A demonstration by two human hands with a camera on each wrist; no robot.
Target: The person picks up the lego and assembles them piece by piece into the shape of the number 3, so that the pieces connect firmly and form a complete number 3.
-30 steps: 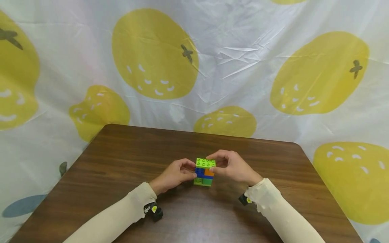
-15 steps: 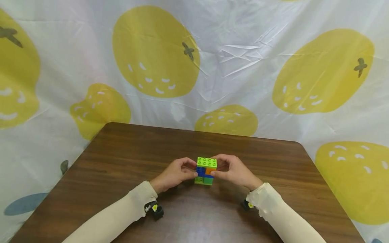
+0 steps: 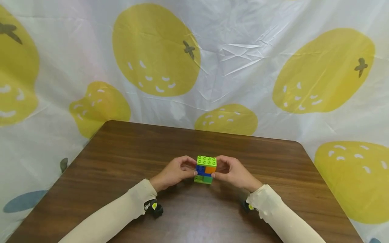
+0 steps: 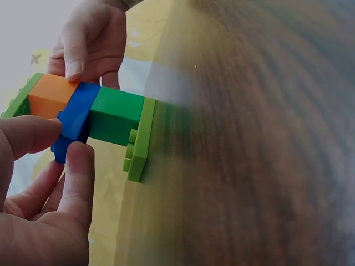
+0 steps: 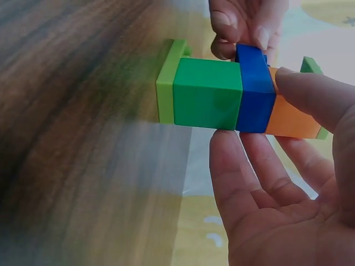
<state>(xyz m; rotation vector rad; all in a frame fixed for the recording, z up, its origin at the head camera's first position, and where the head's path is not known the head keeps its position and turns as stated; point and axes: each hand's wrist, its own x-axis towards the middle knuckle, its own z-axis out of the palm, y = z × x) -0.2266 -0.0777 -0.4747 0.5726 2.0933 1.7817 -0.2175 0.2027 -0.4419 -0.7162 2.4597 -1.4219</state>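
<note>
A stack of toy building blocks stands upright between both hands at mid-table. Its top is a lime green studded plate [image 3: 207,161]. Below come an orange block [image 5: 294,113], a blue plate [image 4: 79,113], a green block [image 5: 206,94] and a lime base plate [image 4: 143,141]. The left hand [image 3: 174,173] pinches the left end of the blue plate between thumb and fingers. From the right side, the right hand [image 3: 236,172] grips the stack, its thumb on the orange block and its fingers along the back. Whether the base touches the table cannot be told.
The brown wooden table [image 3: 152,145] extends around the hands. Behind it hangs a white curtain [image 3: 231,20] printed with yellow fruit. Small dark cameras sit at both wrists, the left camera [image 3: 157,211] showing more fully.
The right hand has slid down from the top lime plate to the stack's side, its thumb now by the orange block and blue plate. The left hand keeps its pinch.
</note>
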